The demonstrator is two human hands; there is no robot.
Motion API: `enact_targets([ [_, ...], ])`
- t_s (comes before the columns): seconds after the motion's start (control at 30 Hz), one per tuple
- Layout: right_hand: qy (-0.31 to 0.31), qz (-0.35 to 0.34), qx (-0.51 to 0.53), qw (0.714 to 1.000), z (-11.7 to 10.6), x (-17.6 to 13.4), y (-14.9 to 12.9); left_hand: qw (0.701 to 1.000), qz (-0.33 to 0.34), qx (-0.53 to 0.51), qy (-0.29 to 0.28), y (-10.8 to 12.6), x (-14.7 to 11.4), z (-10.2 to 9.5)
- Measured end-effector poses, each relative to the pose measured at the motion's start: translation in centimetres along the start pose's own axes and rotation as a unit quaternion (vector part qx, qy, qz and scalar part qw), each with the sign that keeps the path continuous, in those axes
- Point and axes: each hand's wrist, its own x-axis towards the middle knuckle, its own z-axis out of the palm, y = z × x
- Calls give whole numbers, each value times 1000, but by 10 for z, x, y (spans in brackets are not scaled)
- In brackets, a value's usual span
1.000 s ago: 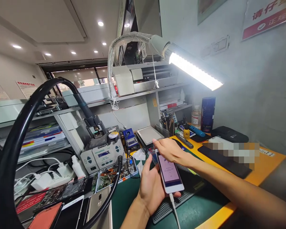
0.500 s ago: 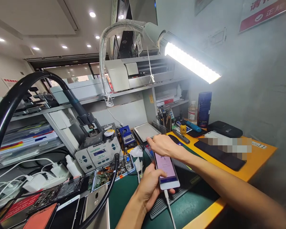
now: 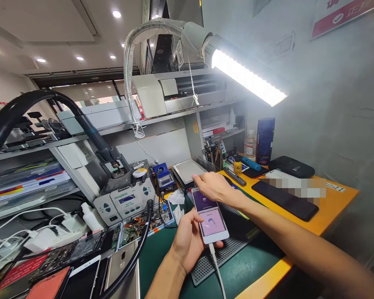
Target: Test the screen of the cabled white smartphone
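Note:
A white smartphone (image 3: 210, 222) with a lit purple and pink screen rests in my left hand (image 3: 187, 241), whose fingers reach under it and whose thumb lies by its left edge. A white cable (image 3: 215, 265) is plugged into the phone's lower end. Over the upper end is my right hand (image 3: 216, 187), its fingers curled together in a pinch at the phone's top edge. What those fingers hold, if anything, is hidden. Beneath the phone lie a grey perforated mat (image 3: 205, 265) and a green work mat (image 3: 233, 274).
On the left stand a soldering station (image 3: 127, 203) with a thick black hose (image 3: 146, 232) and a tray of parts (image 3: 131, 232). Several phones lie at the front left. A black phone (image 3: 283, 199) lies on the right. A bright lamp (image 3: 249, 77) hangs above.
My left thumb has moved off the screen to the phone's left edge. The screen now shows a different picture. Both hands and the phone sit slightly further left in view.

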Motion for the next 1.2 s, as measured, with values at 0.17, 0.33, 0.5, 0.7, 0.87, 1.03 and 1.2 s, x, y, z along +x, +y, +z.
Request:
enact_targets([
  [0.17, -6, 4, 106, 994, 2, 4, 12, 999, 16, -49, 5, 14, -3, -4],
  [0.33, -154, 58, 457, 874, 9, -1, 17, 993, 67, -94, -13, 30, -8, -12],
  [0.5, -299, 26, 637, 710, 19, -17, 16, 991, 86, -106, 13, 40, -11, -20],
  [0.7, -347, 9, 670, 657, 32, -25, 9, 989, 86, -108, 48, 44, -15, -18],
  [0.87, -344, 7, 674, 654, 37, -30, 5, 991, 79, -104, 43, 43, -15, -20],
  [1.03, -328, 8, 649, 687, 39, -32, 5, 990, 86, -99, 45, 41, -13, -21],
  [1.2, -302, 15, 639, 707, 46, -33, 6, 991, 87, -83, 52, 39, -12, -20],
])
